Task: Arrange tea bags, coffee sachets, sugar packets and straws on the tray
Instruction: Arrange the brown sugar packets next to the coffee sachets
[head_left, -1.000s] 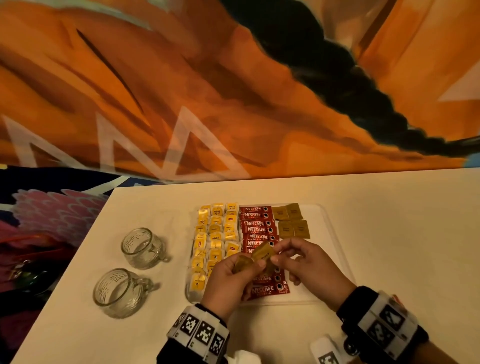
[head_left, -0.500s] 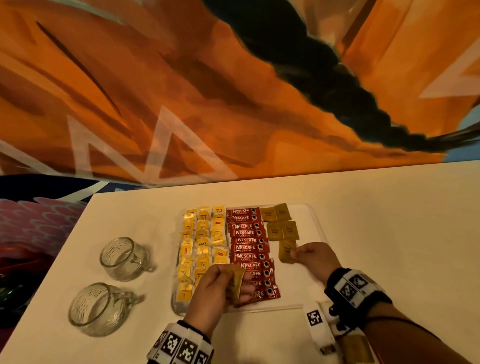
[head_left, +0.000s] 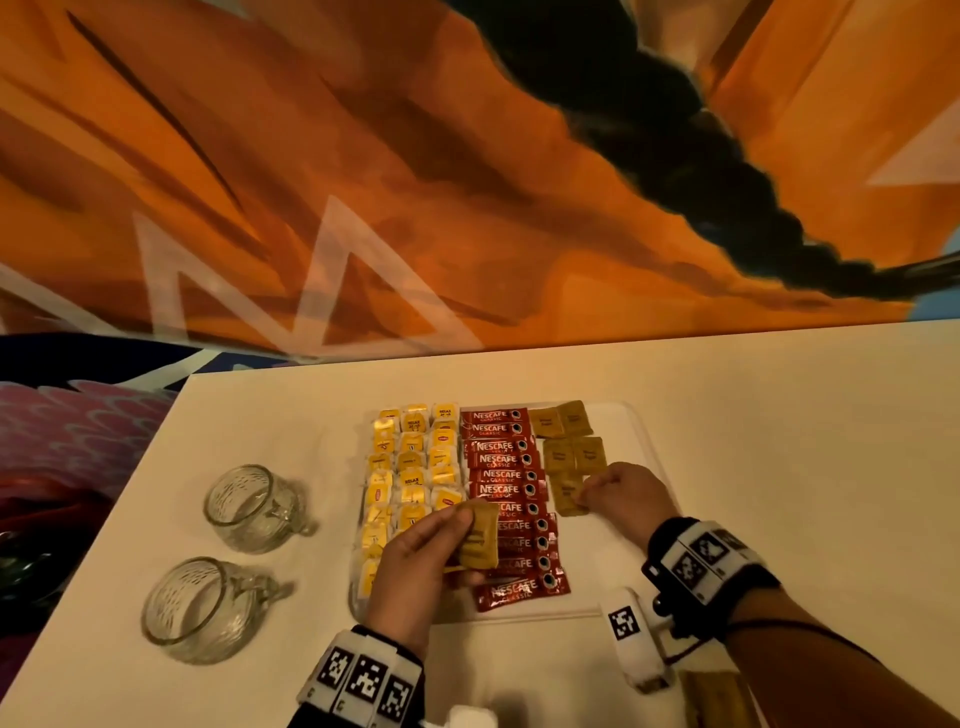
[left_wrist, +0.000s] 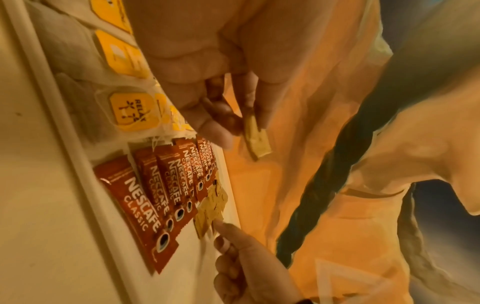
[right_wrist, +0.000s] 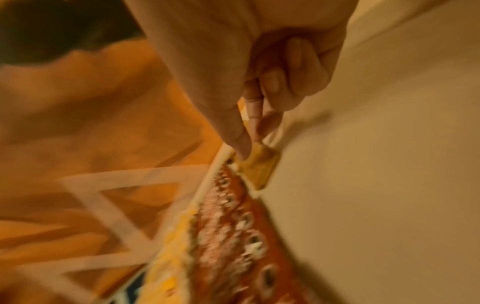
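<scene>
A white tray (head_left: 641, 434) holds yellow tea bags (head_left: 411, 470) on the left, red coffee sachets (head_left: 511, 506) in the middle and brown sugar packets (head_left: 571, 439) on the right. My left hand (head_left: 415, 566) holds a small stack of brown sugar packets (head_left: 478, 538) above the sachets; the left wrist view shows a packet (left_wrist: 255, 136) pinched between thumb and fingers. My right hand (head_left: 621, 496) pinches one sugar packet (head_left: 566, 491) lying on the tray below the placed ones, thumb and fingertip on its corner (right_wrist: 259, 170) in the right wrist view.
Two glass mugs (head_left: 254, 501) (head_left: 208, 608) stand left of the tray. More brown packets (head_left: 717, 699) lie at the table's near edge under my right forearm. An orange painted wall rises behind the table.
My hands have parted. The right hand took one sugar packet from the left hand's stack and carried it right and down onto the tray. The left hand stays over the sachets.
</scene>
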